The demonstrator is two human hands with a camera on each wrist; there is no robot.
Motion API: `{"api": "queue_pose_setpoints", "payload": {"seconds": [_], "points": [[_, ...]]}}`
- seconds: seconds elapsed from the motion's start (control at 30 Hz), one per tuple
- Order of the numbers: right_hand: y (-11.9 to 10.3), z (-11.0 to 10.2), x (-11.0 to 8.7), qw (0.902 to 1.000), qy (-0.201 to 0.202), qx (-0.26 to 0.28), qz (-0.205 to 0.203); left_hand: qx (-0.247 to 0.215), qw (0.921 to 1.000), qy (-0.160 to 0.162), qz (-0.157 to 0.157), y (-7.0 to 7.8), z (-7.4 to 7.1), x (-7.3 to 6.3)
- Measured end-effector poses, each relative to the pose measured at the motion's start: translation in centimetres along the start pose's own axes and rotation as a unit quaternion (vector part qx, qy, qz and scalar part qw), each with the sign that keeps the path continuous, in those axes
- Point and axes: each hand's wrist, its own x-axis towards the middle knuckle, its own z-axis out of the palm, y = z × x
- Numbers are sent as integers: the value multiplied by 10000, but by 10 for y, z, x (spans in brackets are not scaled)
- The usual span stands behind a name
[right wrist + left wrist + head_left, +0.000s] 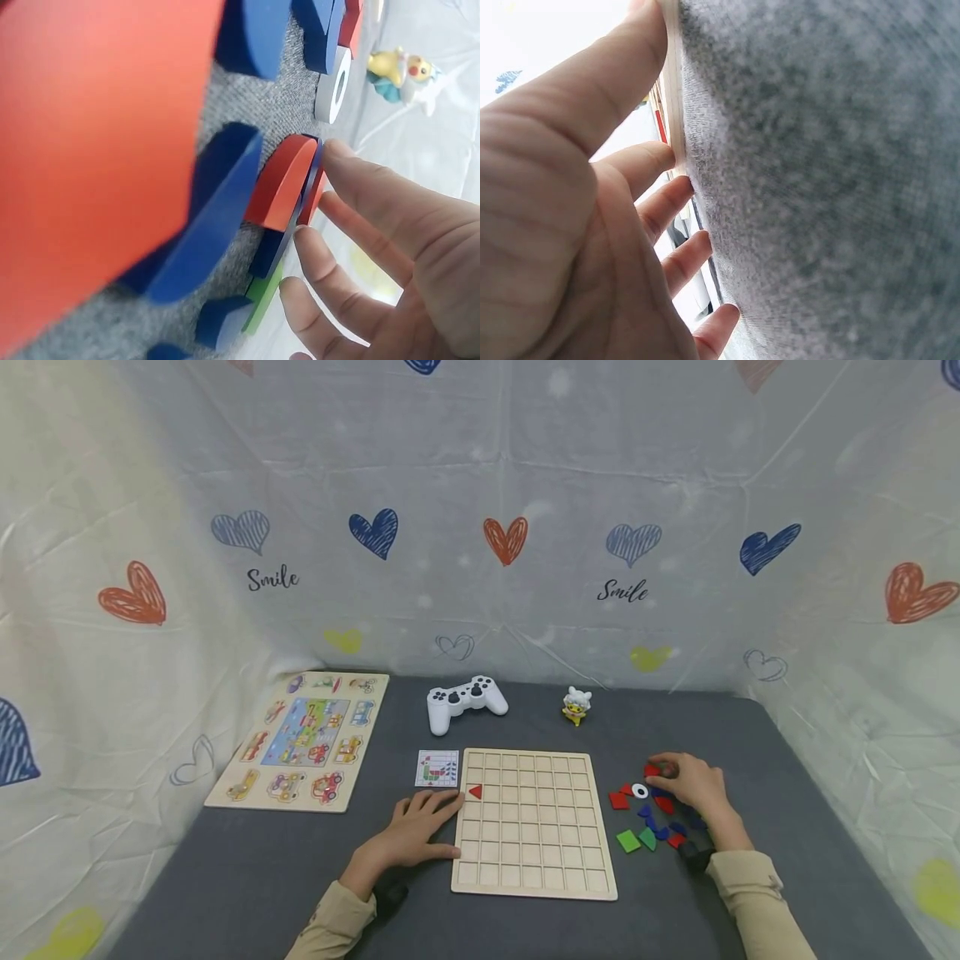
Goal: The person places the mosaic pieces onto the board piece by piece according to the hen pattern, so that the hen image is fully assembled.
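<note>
In the head view, my left hand (408,833) lies beside the wooden grid board (534,823). Its thumb and a fingertip touch the board's left edge, with the fingers spread, as the left wrist view also shows. One red triangle (476,792) sits in a cell near the board's upper left. To the right, my right hand (693,781) reaches into loose coloured pieces, thumb and fingers apart. In the right wrist view its fingertips are right at a red piece (313,201), close to a red curved piece (281,184) and several blue ones.
A pattern card (437,768) lies at the board's upper left. Behind are a white game controller (467,700) and a small figurine (576,705). A picture puzzle board (300,743) lies at the left. A white ring (639,791) and a green square (628,841) lie right of the board.
</note>
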Motion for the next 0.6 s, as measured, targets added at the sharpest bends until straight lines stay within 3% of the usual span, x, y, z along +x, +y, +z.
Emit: {"api": "queue_pose_setpoints", "payload": {"seconds": [0.6], "points": [[-6, 1, 9, 9998, 42, -20, -174, 2, 10000, -20, -43, -2, 1, 1]]}}
